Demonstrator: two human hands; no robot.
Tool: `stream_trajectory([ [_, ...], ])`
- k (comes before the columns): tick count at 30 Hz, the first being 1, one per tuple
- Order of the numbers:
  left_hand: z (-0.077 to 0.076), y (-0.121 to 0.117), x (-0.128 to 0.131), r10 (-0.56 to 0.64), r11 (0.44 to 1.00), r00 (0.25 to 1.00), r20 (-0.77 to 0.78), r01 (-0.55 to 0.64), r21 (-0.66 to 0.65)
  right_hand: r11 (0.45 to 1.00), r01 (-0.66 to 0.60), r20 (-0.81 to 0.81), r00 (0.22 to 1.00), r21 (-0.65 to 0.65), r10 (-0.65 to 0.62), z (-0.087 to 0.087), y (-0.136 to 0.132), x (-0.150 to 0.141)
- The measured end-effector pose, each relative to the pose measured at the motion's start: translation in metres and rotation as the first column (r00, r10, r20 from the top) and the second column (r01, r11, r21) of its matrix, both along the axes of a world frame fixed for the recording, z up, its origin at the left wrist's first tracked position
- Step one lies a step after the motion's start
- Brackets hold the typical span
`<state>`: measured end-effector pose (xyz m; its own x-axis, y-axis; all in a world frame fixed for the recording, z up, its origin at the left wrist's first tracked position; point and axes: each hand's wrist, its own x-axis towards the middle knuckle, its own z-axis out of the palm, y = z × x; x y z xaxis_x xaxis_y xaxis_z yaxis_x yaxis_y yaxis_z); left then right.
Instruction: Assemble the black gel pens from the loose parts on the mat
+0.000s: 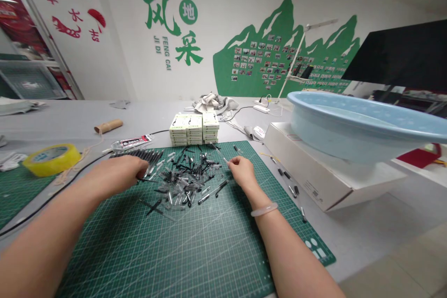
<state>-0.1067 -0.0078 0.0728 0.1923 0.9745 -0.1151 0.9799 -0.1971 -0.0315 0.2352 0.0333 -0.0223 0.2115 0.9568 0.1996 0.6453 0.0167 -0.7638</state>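
A heap of small black and clear pen parts (186, 178) lies on a green cutting mat (195, 247). My left hand (123, 171) rests at the heap's left edge, fingers curled round thin black pieces beside a row of assembled black pens (139, 154). My right hand (241, 171) is at the heap's right edge, pinching a small clear part between thumb and fingers. A pale bangle (264, 209) sits on my right wrist.
Small white boxes (194, 128) are stacked behind the mat. A light blue basin (359, 123) sits on a white carton (324, 172) at right. Yellow tape roll (52, 158), a tube of glue (132, 142), a cardboard tube (108, 125) and a black cable (52, 195) lie left.
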Motion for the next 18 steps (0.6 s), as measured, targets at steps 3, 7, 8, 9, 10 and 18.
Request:
stream_trajectory([
  [3,0.017,0.007,0.015,-0.018,0.996,0.975,0.219,-0.001,0.088,0.991,-0.129,-0.294,0.947,0.022,0.13,0.001,-0.005,-0.012],
  [7,0.005,0.017,0.053,0.034,0.999,0.55,0.835,-0.007,-0.036,0.936,-0.348,-0.553,0.771,0.05,0.317,0.009,-0.022,-0.036],
  [8,-0.001,0.019,0.061,0.079,0.995,0.398,0.914,0.023,-0.096,0.926,-0.372,-0.574,0.747,0.06,0.337,0.011,-0.026,-0.04],
  [9,-0.008,0.02,0.069,0.122,0.988,0.272,0.955,0.055,-0.142,0.916,-0.396,-0.578,0.734,0.064,0.358,0.013,-0.029,-0.044],
  [10,-0.013,0.021,0.074,0.161,0.981,0.176,0.971,0.083,-0.177,0.904,-0.422,-0.568,0.728,0.071,0.384,0.014,-0.031,-0.048],
  [18,-0.024,0.021,0.085,0.222,0.961,0.108,0.969,0.147,-0.236,0.817,-0.563,-0.558,0.64,0.128,0.529,0.012,-0.042,-0.063],
])
